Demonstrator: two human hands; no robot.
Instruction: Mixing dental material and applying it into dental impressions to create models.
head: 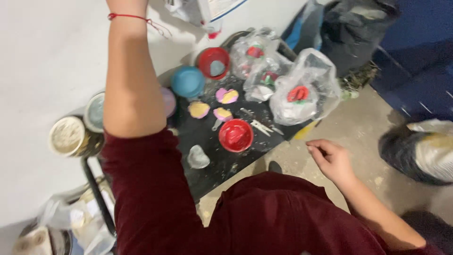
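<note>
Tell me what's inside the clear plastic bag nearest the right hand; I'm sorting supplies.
Through the clear plastic bag a red piece with a bit of green shows, above pale material. The crinkled plastic hides what lies deeper.

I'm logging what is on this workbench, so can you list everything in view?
Red bowls: two, red, one mid-tray, one at the tray's far edge.
Blue lid: one, blue, left of the far red bowl.
Moulded pieces: three, pink and yellow, between the bowls.
Clear plastic bags: several, with red contents, right end of tray.
Black tray: one, dark, paint-spattered, centre.
Paint tins: two, pale tops, left of the arm.
Black bag: one, top right on the floor.
Left hand: out of frame; its forearm with a red string bracelet reaches up the white wall.
Right hand: empty, loosely curled, over the concrete floor.
</note>
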